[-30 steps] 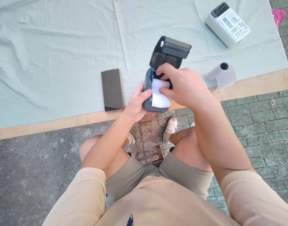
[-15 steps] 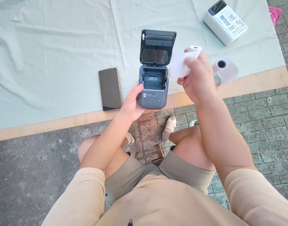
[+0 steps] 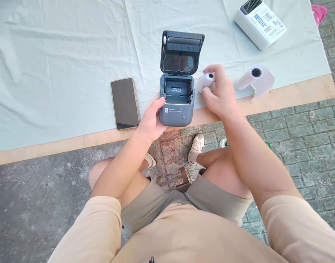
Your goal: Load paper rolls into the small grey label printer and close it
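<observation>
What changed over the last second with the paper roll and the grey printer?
The right hand lifted the small white paper roll out of the open grey label printer and lowered it beside it. The left hand still steadies the printer; black phone unmoved.

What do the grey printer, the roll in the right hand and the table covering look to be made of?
Grey printer: apparently matte moulded plastic, with an even, dull shell; the open lid's inner window looks glossy. Small roll in the right hand: white paper, wound round a dark hollow core. Covering: pale green cloth, creased and wrinkled. Table edge: probably bare wood or plywood.
</observation>
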Action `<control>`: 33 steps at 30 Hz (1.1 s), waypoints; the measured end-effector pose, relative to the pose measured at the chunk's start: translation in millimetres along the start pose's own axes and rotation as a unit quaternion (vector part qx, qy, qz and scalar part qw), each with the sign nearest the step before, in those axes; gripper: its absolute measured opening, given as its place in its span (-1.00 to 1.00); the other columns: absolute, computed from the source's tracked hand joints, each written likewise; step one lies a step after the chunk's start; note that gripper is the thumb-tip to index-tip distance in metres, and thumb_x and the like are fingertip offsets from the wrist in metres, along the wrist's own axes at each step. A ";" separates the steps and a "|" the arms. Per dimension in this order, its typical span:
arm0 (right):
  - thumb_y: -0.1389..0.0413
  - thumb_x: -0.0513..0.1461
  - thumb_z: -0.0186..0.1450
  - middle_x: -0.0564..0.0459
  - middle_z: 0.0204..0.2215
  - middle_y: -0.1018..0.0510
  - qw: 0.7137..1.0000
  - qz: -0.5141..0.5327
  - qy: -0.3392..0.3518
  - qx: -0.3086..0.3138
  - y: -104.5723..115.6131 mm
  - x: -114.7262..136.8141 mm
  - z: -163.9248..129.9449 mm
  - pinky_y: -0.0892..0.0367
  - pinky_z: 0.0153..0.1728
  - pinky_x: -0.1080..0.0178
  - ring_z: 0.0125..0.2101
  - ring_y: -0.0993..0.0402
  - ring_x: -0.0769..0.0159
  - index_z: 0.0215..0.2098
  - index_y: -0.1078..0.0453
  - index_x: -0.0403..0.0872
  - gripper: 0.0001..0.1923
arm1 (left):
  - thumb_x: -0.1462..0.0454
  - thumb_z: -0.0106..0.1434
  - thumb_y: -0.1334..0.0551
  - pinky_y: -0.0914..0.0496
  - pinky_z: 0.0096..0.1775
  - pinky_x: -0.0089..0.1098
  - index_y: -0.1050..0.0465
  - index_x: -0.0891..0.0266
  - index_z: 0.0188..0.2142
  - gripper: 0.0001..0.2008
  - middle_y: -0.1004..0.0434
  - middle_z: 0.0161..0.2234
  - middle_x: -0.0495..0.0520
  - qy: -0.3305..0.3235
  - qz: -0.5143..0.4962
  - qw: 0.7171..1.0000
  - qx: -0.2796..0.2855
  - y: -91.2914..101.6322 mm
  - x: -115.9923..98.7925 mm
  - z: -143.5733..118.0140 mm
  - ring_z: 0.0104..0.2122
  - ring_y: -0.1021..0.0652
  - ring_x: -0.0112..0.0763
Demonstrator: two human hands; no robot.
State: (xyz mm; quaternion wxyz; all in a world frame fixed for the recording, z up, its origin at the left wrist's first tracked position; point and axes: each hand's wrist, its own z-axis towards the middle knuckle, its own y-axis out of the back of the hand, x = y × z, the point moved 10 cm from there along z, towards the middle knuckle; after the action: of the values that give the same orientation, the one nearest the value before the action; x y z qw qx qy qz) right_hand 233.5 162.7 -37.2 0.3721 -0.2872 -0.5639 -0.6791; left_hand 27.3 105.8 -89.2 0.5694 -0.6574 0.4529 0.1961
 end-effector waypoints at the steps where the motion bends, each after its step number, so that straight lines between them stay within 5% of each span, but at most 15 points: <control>1: -0.29 -0.13 0.31 0.04 -0.20 -0.58 1.000 -0.004 0.015 0.003 -2.2 1.7 0.2 -0.41 0.25 -0.26 -0.14 -0.53 -0.02 -0.03 -0.43 0.18 -0.72 | -0.12 0.24 -0.45 -0.65 0.18 -0.04 -0.56 0.11 -0.01 -0.51 -0.78 0.04 0.10 0.000 0.003 1.000 0.001 -0.2 0.0 0.0 0.29 -0.65 0.09; 4: -0.30 -0.09 0.34 -0.05 -0.02 -0.56 0.999 -0.017 0.051 -0.010 -3.6 6.8 0.9 -0.36 0.35 -0.28 0.07 -0.51 -0.09 -0.05 -0.50 0.16 -0.78 | -0.15 0.27 -0.43 -0.63 0.19 -0.03 -0.56 0.10 0.01 -0.49 -0.77 0.07 0.12 0.003 0.012 1.000 0.003 -0.2 0.7 0.1 0.31 -0.64 0.10; 8: -0.34 -0.04 0.34 -0.06 -0.04 -0.55 0.997 -0.027 0.061 -0.032 9.2 13.7 -4.8 -0.40 0.31 -0.24 0.05 -0.52 -0.09 0.07 -0.51 0.16 -0.65 | -0.20 0.29 -0.41 -0.63 0.19 -0.05 -0.56 0.12 0.02 -0.46 -0.77 0.07 0.13 0.000 0.017 1.000 -0.001 1.7 -0.4 0.3 0.30 -0.64 0.08; 11: -0.31 -0.03 0.36 -0.07 -0.08 -0.52 0.979 -0.080 0.110 -0.153 57.7 26.4 -19.7 -0.43 0.13 -0.17 -0.06 -0.51 -0.01 0.09 -0.44 0.10 -0.62 | -0.18 0.22 -0.47 -0.66 0.09 -0.13 -0.57 0.13 0.02 -0.44 -0.77 0.06 0.11 0.000 0.014 1.000 0.007 1.4 -0.9 -0.1 0.24 -0.68 0.04; 13: -0.30 -0.02 0.34 -0.06 -0.07 -0.46 0.940 -0.175 0.134 -0.260 95.2 33.5 -34.1 -0.35 0.11 -0.24 -0.03 -0.48 -0.02 0.01 -0.38 0.05 -0.63 | -0.17 0.20 -0.49 -0.67 0.04 -0.15 -0.57 0.13 0.02 -0.42 -0.77 0.06 0.10 0.001 0.012 1.000 0.011 1.5 -0.9 -0.6 0.20 -0.70 0.02; 16: -0.42 -0.08 0.21 -0.17 0.11 -0.40 0.914 -0.291 -0.005 -0.281 124.7 7.8 -32.9 -0.23 0.21 -0.33 0.17 -0.41 -0.20 0.12 -0.31 0.01 -0.39 | -0.16 0.21 -0.49 -0.66 0.06 -0.14 -0.56 0.14 0.02 -0.43 -0.77 0.06 0.11 0.002 0.014 1.000 0.008 2.3 -0.7 -0.6 0.18 -0.71 0.02; 19: -0.42 -0.30 0.17 -0.20 0.08 -0.51 0.925 -0.282 -0.161 -0.197 121.4 -34.4 -23.2 -0.29 0.20 -0.16 0.14 -0.47 -0.11 0.08 -0.31 0.00 -0.42 | -0.14 0.23 -0.47 -0.65 0.11 -0.11 -0.55 0.14 0.03 -0.45 -0.77 0.06 0.14 -0.005 0.021 1.000 0.007 0.8 -2.0 0.3 0.22 -0.69 0.05; 22: -0.34 -0.32 0.18 -0.12 -0.04 -0.54 0.941 -0.219 -0.146 -0.214 118.3 -44.5 -15.3 -0.36 0.07 -0.02 -0.01 -0.52 0.02 -0.01 -0.24 0.06 -0.50 | -0.13 0.25 -0.46 -0.64 0.14 -0.10 -0.54 0.14 0.03 -0.47 -0.77 0.07 0.15 -0.015 0.029 0.999 0.013 -3.1 -3.8 1.4 0.27 -0.66 0.07; 27: -0.10 -0.12 0.13 -0.16 0.00 -0.44 0.950 0.056 0.063 -0.301 118.3 -11.0 -13.4 -0.41 -0.26 0.04 -0.15 -0.51 0.06 -0.06 -0.07 0.11 -0.56 | -0.13 0.21 -0.49 -0.65 0.10 -0.14 -0.56 0.14 0.05 -0.43 -0.77 0.08 0.14 -0.011 0.020 1.000 0.013 -4.7 -3.1 2.4 0.27 -0.67 0.05; 30: 0.03 -0.14 0.19 -0.14 0.11 -0.49 0.955 0.206 0.054 -0.207 84.7 16.4 -9.6 -0.47 -0.26 0.00 0.01 -0.60 -0.02 0.14 -0.10 0.14 -0.48 | -0.14 0.21 -0.48 -0.65 0.12 -0.13 -0.56 0.13 0.05 -0.43 -0.75 0.12 0.14 -0.011 0.026 0.999 0.018 -5.5 -3.0 3.1 0.28 -0.66 0.05; 33: -0.01 -0.17 0.28 -0.05 0.13 -0.59 0.980 0.116 0.126 -0.105 45.7 80.3 -18.3 -0.52 -0.12 -0.06 0.09 -0.60 -0.05 0.20 -0.27 0.20 -0.50 | -0.15 0.24 -0.46 -0.63 0.15 -0.11 -0.55 0.13 0.04 -0.45 -0.75 0.12 0.14 -0.021 0.035 0.999 0.022 -7.6 -5.1 2.3 0.29 -0.65 0.04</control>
State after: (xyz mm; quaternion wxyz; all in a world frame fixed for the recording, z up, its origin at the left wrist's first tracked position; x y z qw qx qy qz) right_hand 227.1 126.3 49.3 0.4842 -0.2998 -0.4011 -0.7174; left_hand 31.5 109.4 -81.6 0.5861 -0.6243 0.4677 0.2191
